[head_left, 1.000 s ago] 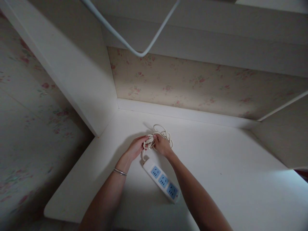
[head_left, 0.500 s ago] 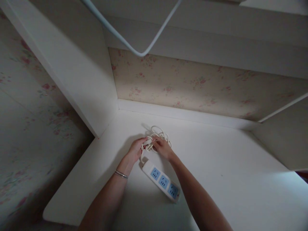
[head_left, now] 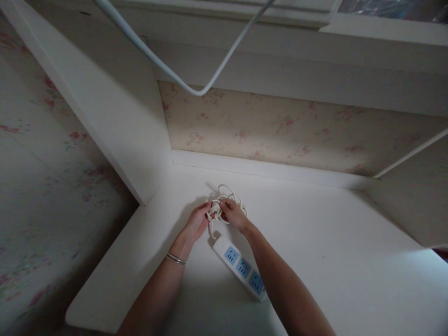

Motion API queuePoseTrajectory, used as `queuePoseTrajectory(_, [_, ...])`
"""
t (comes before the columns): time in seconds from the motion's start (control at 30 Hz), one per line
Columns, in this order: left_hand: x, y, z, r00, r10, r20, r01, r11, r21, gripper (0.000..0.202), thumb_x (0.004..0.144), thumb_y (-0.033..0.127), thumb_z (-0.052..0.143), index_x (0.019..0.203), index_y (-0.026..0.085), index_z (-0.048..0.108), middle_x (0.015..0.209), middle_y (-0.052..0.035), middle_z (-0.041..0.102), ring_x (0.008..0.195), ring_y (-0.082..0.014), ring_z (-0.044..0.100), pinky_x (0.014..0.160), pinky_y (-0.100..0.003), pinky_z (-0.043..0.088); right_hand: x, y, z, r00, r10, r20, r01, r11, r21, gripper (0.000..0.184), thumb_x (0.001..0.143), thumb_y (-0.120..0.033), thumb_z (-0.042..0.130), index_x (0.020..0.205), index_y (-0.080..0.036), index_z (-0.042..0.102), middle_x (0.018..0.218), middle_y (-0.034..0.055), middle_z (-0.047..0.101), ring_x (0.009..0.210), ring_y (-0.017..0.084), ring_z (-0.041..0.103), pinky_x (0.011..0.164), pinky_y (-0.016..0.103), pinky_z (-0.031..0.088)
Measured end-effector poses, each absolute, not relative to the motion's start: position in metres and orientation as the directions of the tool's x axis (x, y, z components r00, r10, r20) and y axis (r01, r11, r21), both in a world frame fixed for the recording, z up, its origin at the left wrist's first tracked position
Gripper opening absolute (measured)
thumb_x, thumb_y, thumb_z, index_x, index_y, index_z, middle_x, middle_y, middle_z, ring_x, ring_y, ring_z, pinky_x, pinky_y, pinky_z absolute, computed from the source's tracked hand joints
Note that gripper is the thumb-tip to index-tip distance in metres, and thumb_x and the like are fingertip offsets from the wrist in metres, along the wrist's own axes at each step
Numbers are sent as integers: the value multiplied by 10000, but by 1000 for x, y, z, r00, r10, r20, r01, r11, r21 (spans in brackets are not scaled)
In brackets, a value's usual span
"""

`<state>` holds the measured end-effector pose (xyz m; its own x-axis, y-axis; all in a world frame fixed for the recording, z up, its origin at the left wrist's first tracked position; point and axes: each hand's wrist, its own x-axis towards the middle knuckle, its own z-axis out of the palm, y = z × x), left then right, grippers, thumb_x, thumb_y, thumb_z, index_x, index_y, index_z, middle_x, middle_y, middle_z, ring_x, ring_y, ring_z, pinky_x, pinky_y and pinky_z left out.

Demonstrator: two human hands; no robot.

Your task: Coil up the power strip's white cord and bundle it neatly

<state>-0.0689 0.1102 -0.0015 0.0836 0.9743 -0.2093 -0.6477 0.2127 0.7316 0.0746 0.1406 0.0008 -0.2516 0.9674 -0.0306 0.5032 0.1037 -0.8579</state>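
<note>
A tangled cream-white cord lies in loops on the white tabletop, bunched between both hands. My left hand, with a silver bangle at its wrist, is closed on the left side of the bundle. From the right, my right hand pinches the cord with its fingertips. Between the fingertips shows a pale, chunky piece, perhaps the plug, ringed by loops. Below the hands a white power strip with three blue socket panels rests diagonally; my right forearm covers part of its lower end.
A white upright panel stands at the left, and a low ledge runs along the back under floral wallpaper. Overhead hangs a pale bent cable below a shelf. The tabletop has a rounded front left corner.
The power strip has shifted slightly to the right. My fingers have moved a little on the cord, and the pale piece between them shows more clearly. The view has tilted up a little.
</note>
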Motion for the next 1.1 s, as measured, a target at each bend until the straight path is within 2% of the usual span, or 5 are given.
queuePoseTrajectory(0.27, [-68, 112, -3, 71, 977, -201, -650, 198, 734, 191, 691, 275, 745, 792, 135, 663, 757, -22, 647, 601, -90, 540, 552, -212, 394, 79, 119, 9, -189, 968, 164, 589, 245, -770, 361, 906, -325, 416, 1216, -219, 568, 1052, 62, 616, 895, 175, 567, 827, 315, 450])
queuePoseTrajectory(0.43, [-68, 110, -4, 50, 974, -222, -661, 199, 723, 174, 681, 202, 706, 839, 134, 676, 795, -35, 668, 673, -115, 583, 598, -221, 427, 87, 110, 40, -560, 749, 354, 670, 661, -338, 469, 870, -299, 515, 1337, -273, 476, 1297, 98, 480, 1162, 250, 441, 974, 407, 371])
queuePoseTrajectory(0.73, [-60, 105, -2, 28, 978, -207, -647, 176, 742, 172, 672, 182, 686, 833, 130, 661, 756, -35, 654, 642, -114, 582, 594, -227, 456, 99, 129, 67, -850, 477, 225, 482, 875, -34, 321, 954, -322, 404, 1222, -213, 544, 1271, 94, 560, 1221, 222, 446, 1019, 379, 339])
queuePoseTrajectory(0.9, [-54, 93, 6, 94, 970, -226, -485, 243, 840, 392, 771, 389, 635, 1127, 235, 581, 876, -39, 655, 686, -149, 614, 546, -245, 480, 108, 131, 66, -815, 521, 255, 545, 838, 32, 279, 955, -250, 388, 1162, -166, 556, 1192, 125, 593, 1079, 220, 549, 1056, 435, 300])
queuePoseTrajectory(1.1, [-36, 100, 6, -57, 989, -134, -138, 125, 982, 338, 829, 421, 514, 1068, 200, 603, 860, -32, 635, 573, -107, 571, 448, -192, 424, 122, 132, 67, -822, 518, 238, 556, 820, 136, 283, 937, -201, 412, 1197, -164, 515, 1212, 128, 555, 1002, 200, 579, 987, 389, 403])
